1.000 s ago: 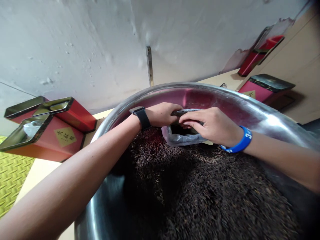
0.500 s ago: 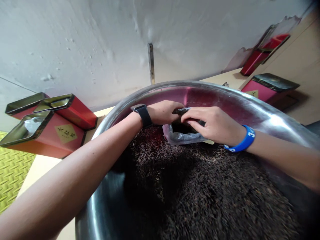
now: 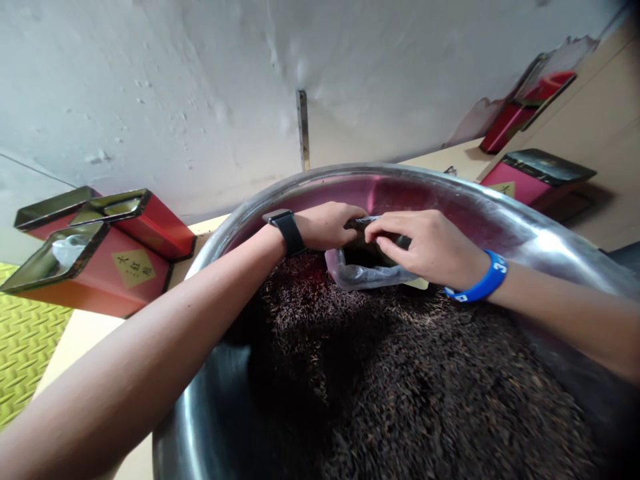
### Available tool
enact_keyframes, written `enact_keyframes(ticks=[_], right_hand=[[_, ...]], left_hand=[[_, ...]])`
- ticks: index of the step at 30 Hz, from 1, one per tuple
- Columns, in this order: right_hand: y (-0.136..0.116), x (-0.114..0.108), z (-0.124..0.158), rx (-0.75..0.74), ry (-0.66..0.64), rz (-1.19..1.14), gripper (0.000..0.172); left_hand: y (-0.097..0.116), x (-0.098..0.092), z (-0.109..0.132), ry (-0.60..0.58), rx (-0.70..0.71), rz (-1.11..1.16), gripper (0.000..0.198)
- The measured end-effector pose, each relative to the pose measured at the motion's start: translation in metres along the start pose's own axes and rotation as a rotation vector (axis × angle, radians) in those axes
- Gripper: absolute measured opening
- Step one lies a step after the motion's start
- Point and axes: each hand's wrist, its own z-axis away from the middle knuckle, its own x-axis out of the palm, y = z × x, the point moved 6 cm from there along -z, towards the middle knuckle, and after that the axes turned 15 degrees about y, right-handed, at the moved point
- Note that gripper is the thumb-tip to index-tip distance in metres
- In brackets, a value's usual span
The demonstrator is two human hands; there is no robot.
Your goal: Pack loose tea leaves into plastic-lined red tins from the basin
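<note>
In a large metal basin (image 3: 387,172), a clear plastic bag (image 3: 370,276) lies mouth-up among loose dark tea leaves (image 3: 440,373). It seems to line a tin, whose yellow label (image 3: 419,284) shows at the lower right; the rest is hidden. My left hand (image 3: 327,225), with a black watch on the wrist, is closed on the far left edge of the bag's mouth. Over the opening, my right hand (image 3: 425,243) has its fingers curled in a pinch at the far edge, close to the left fingertips. The inside of the bag is dark.
Several red tea tins (image 3: 135,263) stand open on the table left of the basin, one with plastic inside. Another red tin (image 3: 535,177) and a red container (image 3: 525,110) are at the right. A pale wall (image 3: 200,87) rises behind; yellow textured flooring (image 3: 30,347) lies lower left.
My right hand has shifted slightly, with the thumb now a little more apart from the fingers over the bag's mouth. The left hand and the bag stay nearly still.
</note>
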Motion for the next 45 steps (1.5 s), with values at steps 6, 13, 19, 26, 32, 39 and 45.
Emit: enact_keyframes(ticks=[6,13,19,26,32,39,45], right_hand=[[-0.002,-0.001,0.001,-0.015,-0.001,-0.028,0.024],[0.0,-0.001,0.002,0.063,-0.065,0.042,0.021],[-0.048,0.002,0.017,-0.077,-0.154,-0.276,0.021],[-0.077,0.048,0.068,-0.337,-0.659,-0.359,0.049],[-0.012,0.074,0.08,-0.043,-0.812,0.012,0.084],[-0.055,0.049,0.072,-0.055,-1.104,-0.44,0.074],[-0.014,0.062,0.06,0.256,-0.999,-0.356,0.057]], left_hand=[[0.0,0.0,0.0,0.002,0.001,0.006,0.032],[-0.002,0.001,0.0,-0.009,-0.023,0.012,0.033],[-0.003,0.001,-0.001,-0.008,-0.025,-0.008,0.034],[-0.004,0.001,0.0,-0.008,-0.043,-0.022,0.036],[-0.004,0.002,0.0,-0.028,-0.043,-0.016,0.036],[-0.005,0.002,0.0,-0.011,-0.031,-0.034,0.037],[-0.006,0.001,0.001,-0.009,-0.047,-0.061,0.036]])
